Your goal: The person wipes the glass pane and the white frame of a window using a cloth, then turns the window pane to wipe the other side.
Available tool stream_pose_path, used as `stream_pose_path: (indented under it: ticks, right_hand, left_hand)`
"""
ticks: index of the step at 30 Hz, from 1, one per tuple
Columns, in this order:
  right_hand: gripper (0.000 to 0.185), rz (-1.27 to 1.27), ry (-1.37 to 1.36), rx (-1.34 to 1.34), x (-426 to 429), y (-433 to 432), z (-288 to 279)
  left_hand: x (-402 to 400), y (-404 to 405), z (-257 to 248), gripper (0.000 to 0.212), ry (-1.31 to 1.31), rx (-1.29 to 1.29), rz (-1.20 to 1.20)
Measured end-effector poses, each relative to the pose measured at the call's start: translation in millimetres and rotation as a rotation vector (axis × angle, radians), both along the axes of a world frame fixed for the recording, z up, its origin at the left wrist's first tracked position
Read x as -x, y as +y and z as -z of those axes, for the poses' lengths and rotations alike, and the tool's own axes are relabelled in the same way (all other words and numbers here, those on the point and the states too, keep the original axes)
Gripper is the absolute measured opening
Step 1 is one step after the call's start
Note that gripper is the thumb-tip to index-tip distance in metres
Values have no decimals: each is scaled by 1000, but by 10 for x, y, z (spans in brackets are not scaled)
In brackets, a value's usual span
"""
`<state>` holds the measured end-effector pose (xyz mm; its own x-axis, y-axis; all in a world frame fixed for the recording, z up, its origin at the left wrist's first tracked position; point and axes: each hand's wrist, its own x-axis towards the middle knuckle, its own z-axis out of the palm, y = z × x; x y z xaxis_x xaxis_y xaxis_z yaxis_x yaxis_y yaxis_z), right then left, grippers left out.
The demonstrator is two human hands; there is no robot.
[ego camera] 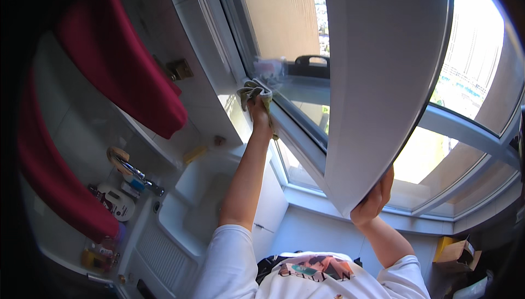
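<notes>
My left hand [259,112] grips a crumpled, greenish-grey cloth [255,90] against the white window frame [297,139], near its left corner. Part of the cloth hangs down beside my wrist. To the right, my right hand [374,200] is closed around the lower edge of a wide white window sash [381,73], which stands swung inward. Some of its fingers are hidden behind that edge. Beyond the frame, a black handle-like part [312,60] shows near a blurred, pale pink item [268,67].
A white sink [205,200] with a washboard [164,254] and a chrome faucet [139,174] lies to the left. Bottles [117,204] stand beside it. Red cloths [123,65] hang at upper left. A cardboard box [457,254] sits on the floor at lower right.
</notes>
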<state>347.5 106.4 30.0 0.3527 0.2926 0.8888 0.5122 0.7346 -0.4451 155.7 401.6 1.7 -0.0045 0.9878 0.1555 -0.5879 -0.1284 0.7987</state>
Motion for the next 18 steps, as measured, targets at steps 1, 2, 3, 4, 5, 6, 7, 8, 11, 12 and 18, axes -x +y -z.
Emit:
stream_pose_path:
  ticks: [1, 2, 3, 4, 5, 6, 7, 8, 11, 12, 18]
  right_hand:
    - [49, 19, 5, -1, -71, 36, 9]
    - [49, 38, 6, 13, -129, 45, 35]
    - [49, 7, 20, -1, -119, 28, 20]
    - [50, -24, 34, -12, -111, 35, 27]
    - [50, -40, 29, -5, -119, 25, 47]
    - [50, -46, 24, 1, -132, 7, 47]
    - [51, -59, 20, 7, -125, -6, 57]
    - [51, -71, 18, 12, -93, -13, 33]
    - [53, -123, 2, 29, -66, -37, -31]
    - [51, -104, -6, 32, -56, -49, -31]
    - [54, -225, 104, 40, -25, -97, -21]
  left_hand:
    - [-288, -322, -170, 45, 46, 43, -84]
    - [-516, -487, -85, 45, -18, -2, -62]
    - [-594, -696, -87, 45, -75, -66, -65]
    - [-662, -914, -79, 44, -48, -56, -67]
    - [-715, -1165, -86, 44, -26, -44, -69]
    - [-796, -1441, -148, 45, -7, -3, -38]
    - [-844, -1732, -213, 46, 12, 40, -16]
    - [-892, -2021, -265, 45, 69, 80, -31]
    - [-979, -2486, -171, 41, -63, 136, 75]
    - [-963, -2569, -317, 36, -109, 135, 111]
    - [-819, -1758, -215, 33, -162, 92, 25]
